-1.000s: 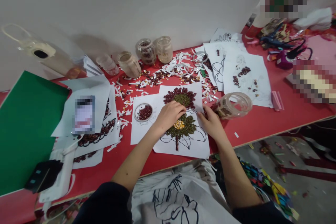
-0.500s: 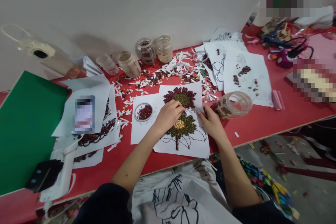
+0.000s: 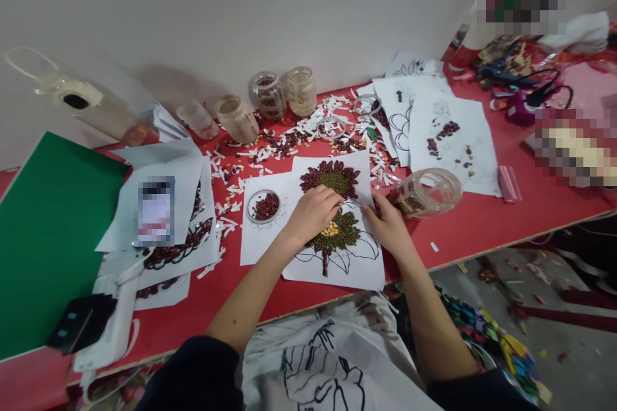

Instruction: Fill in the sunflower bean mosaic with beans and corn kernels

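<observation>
My left hand (image 3: 314, 213) is over the white sheet (image 3: 369, 275), fingertips pinched together between two bean flowers. What the pinch holds, if anything, is too small to make out. The upper flower (image 3: 332, 181) has dark red petals and a green centre. Green beans fill the lower flower (image 3: 344, 231), which has yellow kernels in the middle and is partly covered by my left hand. My right hand (image 3: 387, 223) rests at the sheet's right edge, thumb and forefinger apart. Beside it, a clear jar (image 3: 429, 192) leans over with green beans inside. Red beans (image 3: 266, 207) lie in a round lid on the left.
Several jars (image 3: 267, 95) stand along the wall behind paper scraps and loose beans. Drawn sheets (image 3: 453, 141) lie at right, near a pink packet (image 3: 509, 183). A phone (image 3: 155, 212), power strip (image 3: 108, 324) and green board (image 3: 53, 237) occupy the left side.
My left hand has shifted very slightly, its fingers covering a little more of the yellow kernels. The right hand, sheet and jar stay practically where they were.
</observation>
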`<act>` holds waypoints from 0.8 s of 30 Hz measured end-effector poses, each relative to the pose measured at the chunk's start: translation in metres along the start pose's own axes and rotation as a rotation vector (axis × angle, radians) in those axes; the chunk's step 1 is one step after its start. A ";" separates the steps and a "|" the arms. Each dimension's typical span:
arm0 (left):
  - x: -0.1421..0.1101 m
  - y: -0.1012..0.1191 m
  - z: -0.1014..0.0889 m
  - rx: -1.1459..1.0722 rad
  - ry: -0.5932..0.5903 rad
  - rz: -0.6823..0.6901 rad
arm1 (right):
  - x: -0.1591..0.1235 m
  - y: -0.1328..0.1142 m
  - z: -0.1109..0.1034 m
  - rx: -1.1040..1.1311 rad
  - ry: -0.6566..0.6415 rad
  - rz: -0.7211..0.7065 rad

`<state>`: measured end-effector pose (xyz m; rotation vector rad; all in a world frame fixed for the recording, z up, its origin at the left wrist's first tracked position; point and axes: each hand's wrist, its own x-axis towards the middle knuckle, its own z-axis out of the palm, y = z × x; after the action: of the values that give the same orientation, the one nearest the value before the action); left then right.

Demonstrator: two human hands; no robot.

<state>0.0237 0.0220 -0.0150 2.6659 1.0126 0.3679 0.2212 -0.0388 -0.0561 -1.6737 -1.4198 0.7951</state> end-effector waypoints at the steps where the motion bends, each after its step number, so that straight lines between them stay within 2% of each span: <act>1: 0.000 0.000 0.000 0.005 -0.005 0.004 | 0.000 0.000 0.000 0.000 0.000 0.004; 13: -0.003 0.000 0.000 0.015 0.013 -0.026 | 0.000 0.002 0.000 -0.001 -0.002 0.015; 24: 0.002 -0.001 -0.001 0.070 -0.011 0.036 | 0.001 0.005 0.001 -0.015 -0.002 0.019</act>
<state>0.0244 0.0238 -0.0140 2.7486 0.9937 0.3303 0.2232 -0.0379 -0.0603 -1.7007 -1.4169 0.7989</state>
